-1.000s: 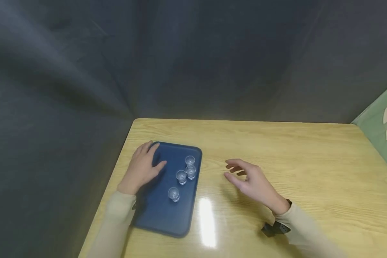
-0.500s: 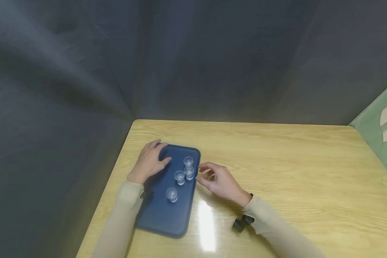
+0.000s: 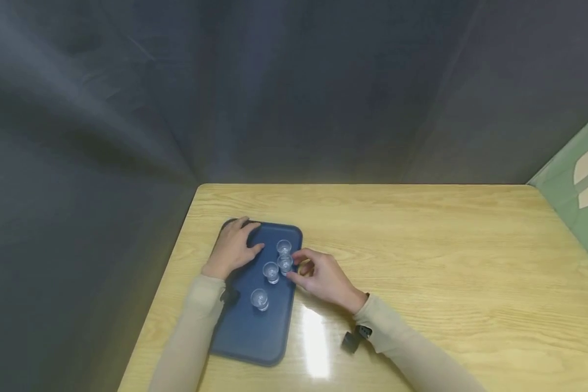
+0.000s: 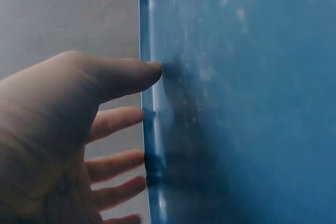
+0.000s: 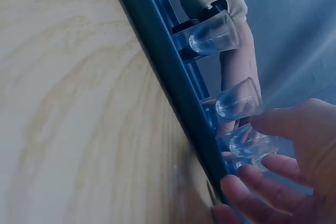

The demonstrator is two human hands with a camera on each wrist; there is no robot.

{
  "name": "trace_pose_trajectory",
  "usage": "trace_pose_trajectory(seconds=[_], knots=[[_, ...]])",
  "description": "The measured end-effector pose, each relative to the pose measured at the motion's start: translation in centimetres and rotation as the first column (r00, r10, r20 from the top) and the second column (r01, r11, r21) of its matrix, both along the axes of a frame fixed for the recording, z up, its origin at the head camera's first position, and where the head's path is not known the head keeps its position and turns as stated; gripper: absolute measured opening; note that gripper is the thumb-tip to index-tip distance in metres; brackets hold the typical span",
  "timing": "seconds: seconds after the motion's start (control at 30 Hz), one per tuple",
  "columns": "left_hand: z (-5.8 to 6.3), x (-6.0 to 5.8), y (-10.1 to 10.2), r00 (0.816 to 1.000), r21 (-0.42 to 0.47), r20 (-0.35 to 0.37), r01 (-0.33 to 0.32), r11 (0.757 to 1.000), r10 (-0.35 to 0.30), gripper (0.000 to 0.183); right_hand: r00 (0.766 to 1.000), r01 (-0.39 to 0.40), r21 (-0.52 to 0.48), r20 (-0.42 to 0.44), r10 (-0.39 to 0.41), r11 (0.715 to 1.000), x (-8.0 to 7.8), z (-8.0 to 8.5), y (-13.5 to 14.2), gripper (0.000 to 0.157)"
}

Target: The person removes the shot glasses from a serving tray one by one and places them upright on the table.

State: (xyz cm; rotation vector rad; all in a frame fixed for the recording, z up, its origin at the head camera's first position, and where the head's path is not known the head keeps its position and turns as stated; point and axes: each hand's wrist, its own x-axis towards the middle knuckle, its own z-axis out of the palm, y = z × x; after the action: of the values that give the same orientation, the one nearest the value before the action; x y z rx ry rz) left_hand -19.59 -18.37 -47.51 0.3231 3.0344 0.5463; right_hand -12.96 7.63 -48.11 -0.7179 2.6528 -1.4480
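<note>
Your R hand (image 3: 325, 279), nearer, gapes narrowly w/ 1 cup (image 3: 285, 265) just L; your L hand (image 3: 231, 250) spreads at tray's (image 3: 252, 338) far-L corner.

Dk cloth (image 3: 323, 92) bhd wd tbl (image 3: 421, 239)

We see a dark blue, round-cornered rectangular tray (image 3: 247, 340) on the left of a pale yellow wood-grain table (image 3: 421, 245). We count four small transparent cups (image 3: 259, 299) upright on it: three grouped at far right, one nearer. We locate the left hand (image 3: 232, 248) at the tray's far left corner and the right hand (image 3: 324, 276) with thumb and forefinger at one grouped cup, contact unclear.
</note>
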Motion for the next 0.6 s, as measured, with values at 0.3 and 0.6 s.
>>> trace_pose_trajectory(seconds=[0.3, 0.6], knots=[[-0.1, -1.3, 0.2, 0.999, -0.018, -0.006, 0.049, 0.999, -0.05, 0.07, 0.999, 0.042, 0.034, 0.019, -0.043, 0.999, 0.0, -0.2, -0.3, 0.037], [-0.5, -1.5, -0.6, 0.998, 0.058, 0.068, 0.007, 0.998, -0.011, 0.073, 0.997, 0.068, 0.089, -0.044, -0.064, 0.994, -0.2, -0.7, -0.9, 0.037]])
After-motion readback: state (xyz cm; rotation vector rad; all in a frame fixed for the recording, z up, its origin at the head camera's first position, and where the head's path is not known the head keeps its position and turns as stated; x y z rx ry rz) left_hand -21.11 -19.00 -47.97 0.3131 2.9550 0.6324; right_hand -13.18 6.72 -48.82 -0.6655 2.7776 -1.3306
